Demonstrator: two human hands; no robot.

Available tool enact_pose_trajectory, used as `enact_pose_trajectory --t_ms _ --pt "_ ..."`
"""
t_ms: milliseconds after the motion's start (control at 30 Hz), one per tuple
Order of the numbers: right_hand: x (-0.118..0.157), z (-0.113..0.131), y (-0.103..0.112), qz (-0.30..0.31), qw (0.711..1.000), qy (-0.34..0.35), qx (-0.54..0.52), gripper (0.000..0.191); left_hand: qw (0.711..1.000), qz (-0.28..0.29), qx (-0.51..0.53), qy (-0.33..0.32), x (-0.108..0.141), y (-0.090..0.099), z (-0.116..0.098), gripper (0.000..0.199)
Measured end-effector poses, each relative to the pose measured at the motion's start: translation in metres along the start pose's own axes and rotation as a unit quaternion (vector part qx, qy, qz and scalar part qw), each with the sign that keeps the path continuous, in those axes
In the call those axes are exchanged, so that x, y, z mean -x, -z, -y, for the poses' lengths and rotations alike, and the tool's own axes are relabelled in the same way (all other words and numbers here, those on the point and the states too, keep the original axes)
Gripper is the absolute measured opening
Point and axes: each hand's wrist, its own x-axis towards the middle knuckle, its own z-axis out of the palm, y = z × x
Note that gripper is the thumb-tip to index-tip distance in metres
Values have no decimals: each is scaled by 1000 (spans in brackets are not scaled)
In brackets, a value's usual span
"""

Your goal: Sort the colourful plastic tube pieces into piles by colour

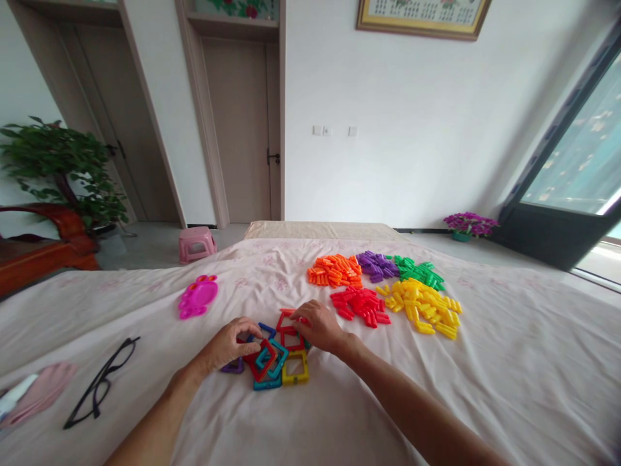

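A pile of magnetic building tiles, open square frames, lies on the cloth in front of me. My left hand (228, 344) rests at the pile's left side, thumb and forefinger apart. Its thumb touches a tilted red tile (268, 370) that overlaps a teal tile (281, 364). A blue tile (266, 327) shows behind its fingers, and a purple tile (235, 367) lies under the hand. My right hand (317, 325) pinches a red square tile (285, 313) at the pile's far right. A yellow tile (295, 380) lies nearest me. Some lower tiles are partly covered.
Beyond my right hand lie heaps of small plastic pieces: orange (334, 270), purple (376, 266), green (420, 273), red (359, 305) and yellow (424, 305). At left are a magenta paw-shaped tray (198, 298), black glasses (101, 378) and a pink cloth (46, 390) with a white tube (17, 395).
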Motion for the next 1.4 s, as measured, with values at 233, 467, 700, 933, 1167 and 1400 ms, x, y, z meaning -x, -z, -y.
enact_pose_trajectory --t_ms 233,467,700,933,1167,1400 --pt "2 -13 -23 0 999 25 -38 15 999 20 -32 -35 -5 -5 -1 18" --pt "5 -16 -28 -20 999 20 -30 10 978 -26 193 71 -4 -5 6 46" --pt "6 -12 -24 -24 999 18 -13 11 961 -182 177 109 -22 -6 7 47" --pt "8 -13 -22 -30 999 6 -29 14 955 -231 115 149 -69 -3 26 51" --pt "8 -15 -24 -42 993 -98 -48 16 967 -206 84 124 -88 -14 36 54" --pt "6 -18 -24 -64 981 -157 -96 15 987 -142 53 62 -72 -17 9 40"
